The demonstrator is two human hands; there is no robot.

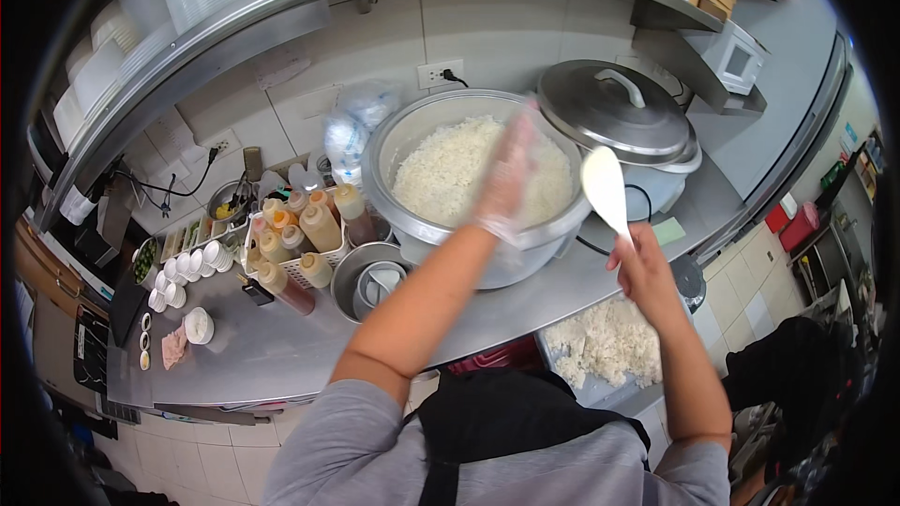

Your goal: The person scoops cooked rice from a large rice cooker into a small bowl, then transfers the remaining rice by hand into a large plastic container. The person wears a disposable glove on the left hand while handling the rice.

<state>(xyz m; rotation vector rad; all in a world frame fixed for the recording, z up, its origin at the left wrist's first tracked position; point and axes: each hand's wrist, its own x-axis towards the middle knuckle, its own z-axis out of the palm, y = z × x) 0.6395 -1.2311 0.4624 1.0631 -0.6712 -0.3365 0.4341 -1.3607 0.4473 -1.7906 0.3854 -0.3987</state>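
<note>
My left hand (512,167), in a clear plastic glove, is stretched out flat over the large round rice pot (384,176). It is blurred, and nothing shows in its grasp. White cooked rice (446,158) fills much of the pot; my hand and wrist hide part of it. To the right of the pot, my bare right hand (645,267) grips the handle of a white rice paddle (605,186). The paddle is held blade up, and no rice is plain on its blade. Below my right hand, more cooked rice (605,341) lies in a tray (598,393).
A second cooker with a metal lid (608,112) stands behind the paddle. Left of the pot are a metal bowl (344,281), a white basket (337,253) of squeeze bottles and several small white cups (186,267). An overhead shelf (267,3) holds stacked plastic containers.
</note>
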